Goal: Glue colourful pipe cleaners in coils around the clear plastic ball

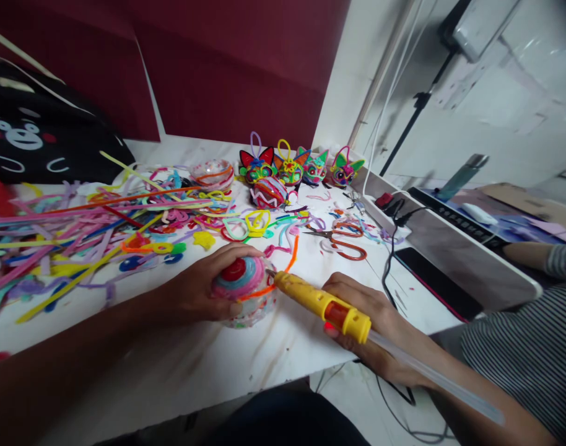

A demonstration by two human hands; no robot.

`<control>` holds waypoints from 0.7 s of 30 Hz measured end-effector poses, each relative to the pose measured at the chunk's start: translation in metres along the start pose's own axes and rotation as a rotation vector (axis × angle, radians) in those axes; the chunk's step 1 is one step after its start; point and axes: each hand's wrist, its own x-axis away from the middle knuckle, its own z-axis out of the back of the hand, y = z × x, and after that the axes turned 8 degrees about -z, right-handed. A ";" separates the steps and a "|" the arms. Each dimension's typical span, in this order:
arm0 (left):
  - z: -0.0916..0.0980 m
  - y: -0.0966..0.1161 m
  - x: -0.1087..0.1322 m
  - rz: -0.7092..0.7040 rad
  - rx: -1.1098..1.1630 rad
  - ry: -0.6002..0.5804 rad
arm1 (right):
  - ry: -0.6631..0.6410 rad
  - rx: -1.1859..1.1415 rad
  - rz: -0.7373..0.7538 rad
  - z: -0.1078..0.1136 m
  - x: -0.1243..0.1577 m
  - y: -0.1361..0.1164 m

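My left hand (208, 282) is wrapped around a clear round ball (252, 310), partly covered with coiled pipe cleaners in red, blue and pink. In my right hand (361, 310) is a yellow hot glue gun (306, 294), a long clear glue stick (441, 375) jutting from its back. The gun's nozzle meets or nearly meets the right side of the ball; I cannot tell whether it touches. From the ball's side an orange pipe cleaner (293, 254) extends up and away over the table.
Loose pipe cleaners (78, 248) cover the table's left. Orange-handled scissors (350, 244), a phone (438, 282) and cables lie right. Finished animal-head ornaments (290, 167) and a partly covered bowl-like shell (213, 173) stand behind. A person in a striped top (519, 347) sits at the right.
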 end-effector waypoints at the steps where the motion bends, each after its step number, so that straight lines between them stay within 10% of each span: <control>1: 0.000 0.000 0.000 -0.003 0.007 -0.005 | 0.002 -0.004 -0.006 0.000 0.000 0.001; 21: 0.001 -0.002 -0.001 0.074 0.008 0.000 | -0.056 0.000 0.061 -0.005 0.005 -0.004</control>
